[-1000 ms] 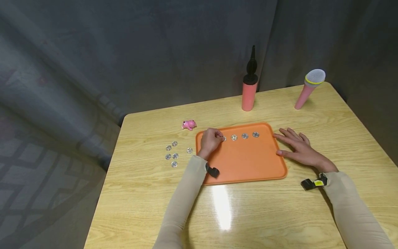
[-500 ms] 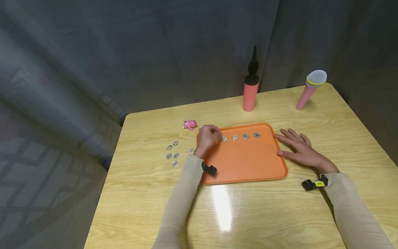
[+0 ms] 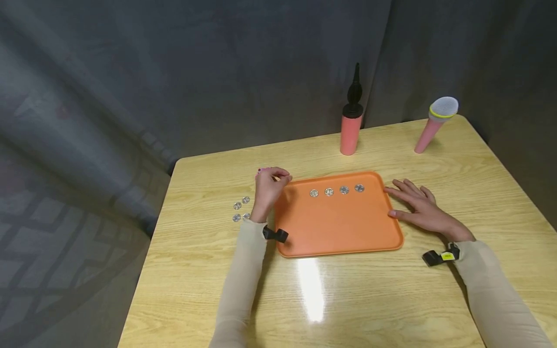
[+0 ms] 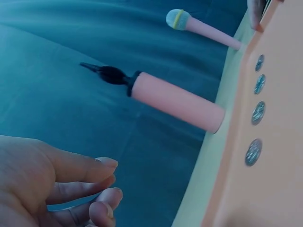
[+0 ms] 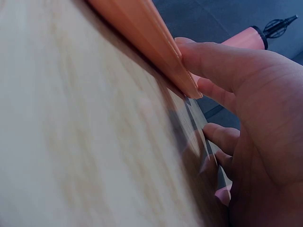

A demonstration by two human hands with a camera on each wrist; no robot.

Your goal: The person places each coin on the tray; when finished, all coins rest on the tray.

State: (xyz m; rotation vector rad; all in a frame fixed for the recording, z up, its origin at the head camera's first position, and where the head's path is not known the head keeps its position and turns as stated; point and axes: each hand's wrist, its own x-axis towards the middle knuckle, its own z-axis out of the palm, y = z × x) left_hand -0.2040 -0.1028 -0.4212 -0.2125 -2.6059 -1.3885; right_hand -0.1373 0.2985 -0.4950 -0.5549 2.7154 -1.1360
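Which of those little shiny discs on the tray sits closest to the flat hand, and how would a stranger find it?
Start at the flat orange plastic tray in the middle of the pale wooden table. Along its far edge runs a row of four small silver foil discs. The one meant ends that row on the side of the right hand, nearest the tray's corner.

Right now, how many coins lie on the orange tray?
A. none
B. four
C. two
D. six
B: the head view shows four coins in one row near the far edge of the tray; the other coins lie on the table to its left.
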